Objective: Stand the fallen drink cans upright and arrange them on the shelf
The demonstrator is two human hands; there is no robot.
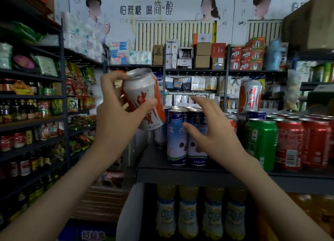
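The dark shelf [180,170] serves as the fixed mark here, and most of what stands on it looks settled already. At its right end, red cans [305,143] stand upright in ranks, with a green can [262,141] just to their left at the front edge. Toward the shelf's left end, blue-and-white cans [178,137] stand upright in a tight block running back from the front edge. Behind the green can, a second white-and-orange can [251,96] stands upright on top of other cans (whether that perch is its final place I cannot tell).

No can is seen lying flat on the shelf, so the righting appears nearly finished; what is left, by my judgement, is to seat the one can in hand.

That white-and-orange can [144,103] is up in the air above the shelf's left end, tilted with its top leaning left. The left hand [115,112] is wrapped around it, thumb across the front and fingers behind. The right hand [213,128] is spread wide and holds nothing, hovering in front of the blue-and-white cans, near them but not clearly touching.
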